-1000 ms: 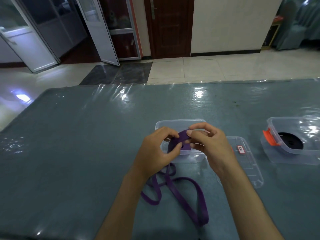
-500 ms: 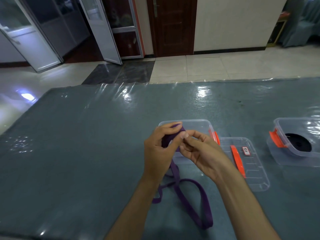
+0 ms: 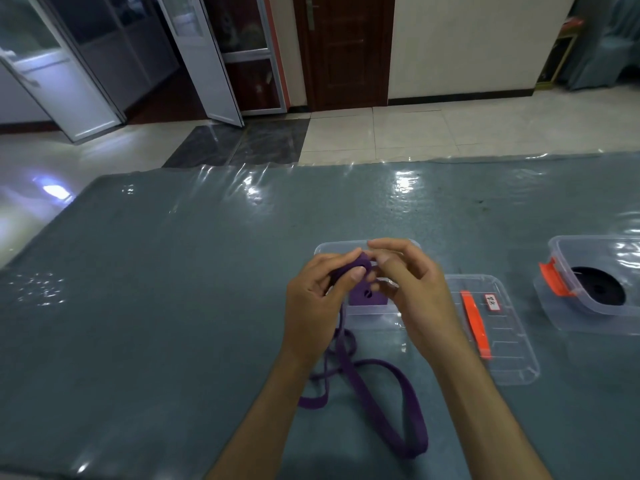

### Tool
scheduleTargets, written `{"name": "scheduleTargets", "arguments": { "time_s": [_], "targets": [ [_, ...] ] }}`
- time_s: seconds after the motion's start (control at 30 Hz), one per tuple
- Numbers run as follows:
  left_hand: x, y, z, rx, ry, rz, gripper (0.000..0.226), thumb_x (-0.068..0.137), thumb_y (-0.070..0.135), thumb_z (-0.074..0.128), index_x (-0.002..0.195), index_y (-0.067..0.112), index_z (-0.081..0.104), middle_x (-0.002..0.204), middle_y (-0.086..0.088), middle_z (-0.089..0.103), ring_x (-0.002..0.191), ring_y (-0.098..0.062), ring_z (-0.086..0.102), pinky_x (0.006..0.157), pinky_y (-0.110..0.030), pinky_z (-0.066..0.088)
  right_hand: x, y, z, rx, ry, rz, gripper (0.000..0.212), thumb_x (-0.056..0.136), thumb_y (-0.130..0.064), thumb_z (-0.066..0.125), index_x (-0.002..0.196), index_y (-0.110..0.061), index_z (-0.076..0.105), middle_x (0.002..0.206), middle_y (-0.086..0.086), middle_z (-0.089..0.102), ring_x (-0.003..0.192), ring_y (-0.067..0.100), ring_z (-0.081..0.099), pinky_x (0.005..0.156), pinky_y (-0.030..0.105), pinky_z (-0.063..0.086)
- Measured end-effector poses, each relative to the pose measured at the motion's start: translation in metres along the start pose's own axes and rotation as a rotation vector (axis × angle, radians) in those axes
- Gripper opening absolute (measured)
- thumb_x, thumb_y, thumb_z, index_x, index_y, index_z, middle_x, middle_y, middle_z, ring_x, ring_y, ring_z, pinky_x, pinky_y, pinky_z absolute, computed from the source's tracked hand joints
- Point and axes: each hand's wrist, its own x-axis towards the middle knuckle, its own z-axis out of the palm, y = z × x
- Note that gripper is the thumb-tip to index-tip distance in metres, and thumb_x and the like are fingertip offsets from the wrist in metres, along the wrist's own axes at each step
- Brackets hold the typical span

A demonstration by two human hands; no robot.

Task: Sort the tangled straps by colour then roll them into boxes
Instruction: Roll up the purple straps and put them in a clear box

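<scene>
Right now both hands are up over the clear box [image 3: 367, 308] near the table's [image 3: 173, 306] middle, working the purple strap [image 3: 377, 393]. Left hand [image 3: 317, 306] has fingers curled round the strap's rolled end, thumb pressed on top of the band; right hand [image 3: 412, 292] pinches the same roll from the other side w/ thumb & fingertips, other fingers loosely bent. A purple roll w/ a dark centre hole [image 3: 367, 296] shows just under the hands, over the box — can't tell if it's inside the box or held above it. Rest of the strap hangs from the left hand & lies in loose loops on the table nearer the person than the box. Just right of the box: its clear lid [image 3: 498, 341], flat on the table, orange clip & small white label on it. Further right, well apart from the box, a second clear box [image 3: 595, 289] w/ an orange latch, holding a black rolled strap [image 3: 599, 289].
</scene>
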Motion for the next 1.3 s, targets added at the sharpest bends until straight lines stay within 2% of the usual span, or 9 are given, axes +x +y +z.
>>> {"name": "scheduleTargets", "arguments": {
  "time_s": [0.13, 0.23, 0.5, 0.67, 0.83, 0.93, 1.0, 1.13, 1.3],
  "targets": [
    [-0.005, 0.003, 0.005, -0.019, 0.018, -0.015, 0.026, 0.095, 0.011, 0.07, 0.119, 0.02, 0.074, 0.115, 0.0, 0.076, 0.112, -0.024, 0.072, 0.096, -0.032, 0.057, 0.001, -0.005, -0.005, -0.134, -0.094, -0.095, 0.023, 0.088, -0.021, 0.074, 0.108, -0.009, 0.074, 0.103, 0.0, 0.078, 0.093, 0.026, 0.076, 0.083, 0.036, 0.063],
    [-0.006, 0.004, 0.01, 0.009, -0.022, 0.013, 0.031, 0.099, 0.012, 0.068, 0.127, 0.023, 0.072, 0.121, 0.003, 0.072, 0.119, -0.028, 0.068, 0.102, -0.043, 0.054, 0.002, -0.006, -0.009, -0.096, -0.102, -0.144, 0.021, 0.091, -0.015, 0.071, 0.11, -0.006, 0.072, 0.103, 0.002, 0.078, 0.092, 0.023, 0.076, 0.082, 0.031, 0.061],
    [0.005, 0.015, 0.014, 0.069, -0.114, 0.054, 0.043, 0.104, 0.011, 0.058, 0.139, 0.035, 0.061, 0.12, 0.001, 0.064, 0.12, -0.025, 0.063, 0.105, -0.034, 0.05, 0.001, -0.007, -0.009, 0.075, -0.058, -0.191, 0.021, 0.094, -0.008, 0.066, 0.115, -0.003, 0.069, 0.106, 0.008, 0.078, 0.101, 0.025, 0.077, 0.085, 0.03, 0.061],
    [0.007, 0.035, 0.019, -0.279, 0.072, -0.083, 0.027, 0.091, 0.005, 0.071, 0.116, 0.01, 0.062, 0.104, -0.007, 0.077, 0.098, -0.019, 0.075, 0.084, -0.022, 0.057, -0.002, -0.002, 0.001, 0.181, 0.021, -0.249, 0.019, 0.086, -0.004, 0.073, 0.104, -0.001, 0.068, 0.104, 0.014, 0.075, 0.098, 0.03, 0.076, 0.082, 0.034, 0.063],
    [0.006, 0.036, 0.02, -0.337, 0.244, -0.103, 0.018, 0.08, 0.013, 0.079, 0.092, 0.008, 0.067, 0.09, -0.008, 0.077, 0.086, -0.018, 0.075, 0.078, -0.022, 0.057, 0.001, 0.0, 0.004, 0.023, 0.03, -0.287, 0.027, 0.077, -0.011, 0.083, 0.094, 0.004, 0.068, 0.105, 0.02, 0.071, 0.101, 0.036, 0.071, 0.083, 0.048, 0.06],
    [0.006, 0.034, 0.022, -0.357, 0.293, -0.09, 0.011, 0.079, 0.009, 0.08, 0.087, 0.008, 0.072, 0.091, -0.008, 0.077, 0.088, -0.018, 0.076, 0.079, -0.023, 0.058, 0.0, -0.001, 0.006, -0.005, -0.005, -0.276, 0.024, 0.076, -0.002, 0.084, 0.092, 0.008, 0.068, 0.095, 0.01, 0.077, 0.093, 0.025, 0.076, 0.082, 0.035, 0.063],
    [0.007, 0.031, 0.022, -0.331, 0.293, -0.045, 0.007, 0.083, 0.005, 0.077, 0.088, 0.002, 0.073, 0.095, -0.008, 0.076, 0.092, -0.017, 0.074, 0.082, -0.023, 0.057, -0.002, -0.001, 0.006, -0.024, 0.021, -0.264, 0.025, 0.074, -0.005, 0.086, 0.09, 0.003, 0.069, 0.087, 0.004, 0.077, 0.086, 0.019, 0.077, 0.081, 0.031, 0.061],
    [0.004, 0.028, 0.026, -0.232, 0.209, -0.043, 0.018, 0.09, 0.016, 0.071, 0.106, 0.012, 0.077, 0.107, -0.011, 0.076, 0.101, -0.018, 0.073, 0.089, -0.023, 0.055, -0.005, -0.003, 0.008, -0.017, 0.073, -0.253, 0.034, 0.076, -0.011, 0.087, 0.105, -0.011, 0.07, 0.089, 0.003, 0.077, 0.083, 0.024, 0.075, 0.082, 0.043, 0.063],
    [0.001, 0.025, 0.017, 0.027, 0.118, 0.11, 0.024, 0.096, 0.008, 0.069, 0.117, 0.017, 0.076, 0.108, 0.003, 0.078, 0.104, -0.02, 0.073, 0.091, -0.026, 0.054, -0.01, -0.004, 0.006, 0.075, 0.04, -0.195, 0.028, 0.085, -0.007, 0.077, 0.108, 0.005, 0.066, 0.102, 0.007, 0.078, 0.094, 0.029, 0.078, 0.087, 0.048, 0.064]
  ]
}}
